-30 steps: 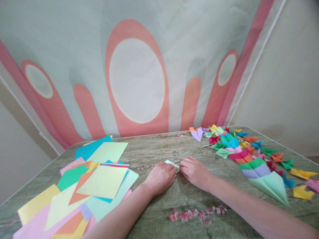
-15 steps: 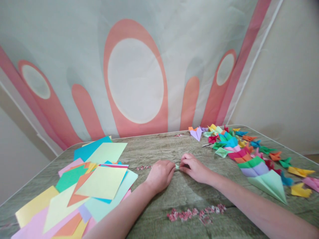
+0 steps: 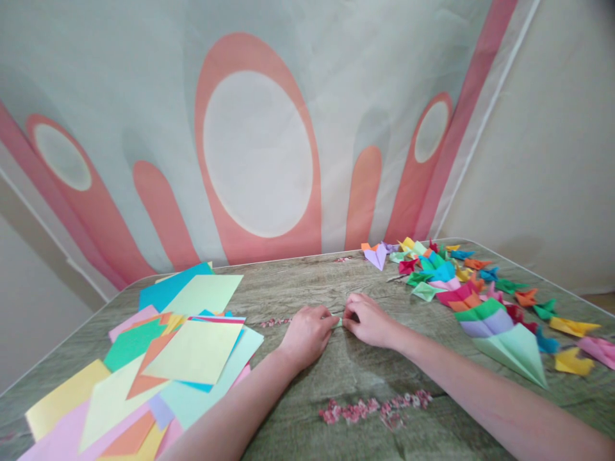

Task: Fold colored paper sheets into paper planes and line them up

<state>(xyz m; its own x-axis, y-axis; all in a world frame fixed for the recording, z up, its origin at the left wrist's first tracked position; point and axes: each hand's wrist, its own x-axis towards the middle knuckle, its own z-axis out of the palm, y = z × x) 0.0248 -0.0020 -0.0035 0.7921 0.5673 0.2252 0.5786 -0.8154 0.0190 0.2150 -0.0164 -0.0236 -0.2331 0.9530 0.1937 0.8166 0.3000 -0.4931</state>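
Between my hands, at the middle of the table, is a small folded piece of pale green paper (image 3: 339, 323), mostly covered by fingers. My left hand (image 3: 310, 333) rests on the tabletop with its fingers closed over the paper's left end. The thumb and fingers of my right hand (image 3: 369, 320) pinch the right end. How the folds run under the fingers is hidden.
Loose sheets of coloured paper (image 3: 195, 352) lie in a spread heap on the left. To the right, folded paper planes (image 3: 512, 349) overlap in a row beside several small folded paper pieces (image 3: 574, 326). The wood-patterned table (image 3: 288, 282) meets a printed backdrop (image 3: 336, 96) behind.
Less of the pale green paper shows between my hands than a second ago. My right hand's fingers have curled into a pinch on its end. The whole view has shifted slightly.
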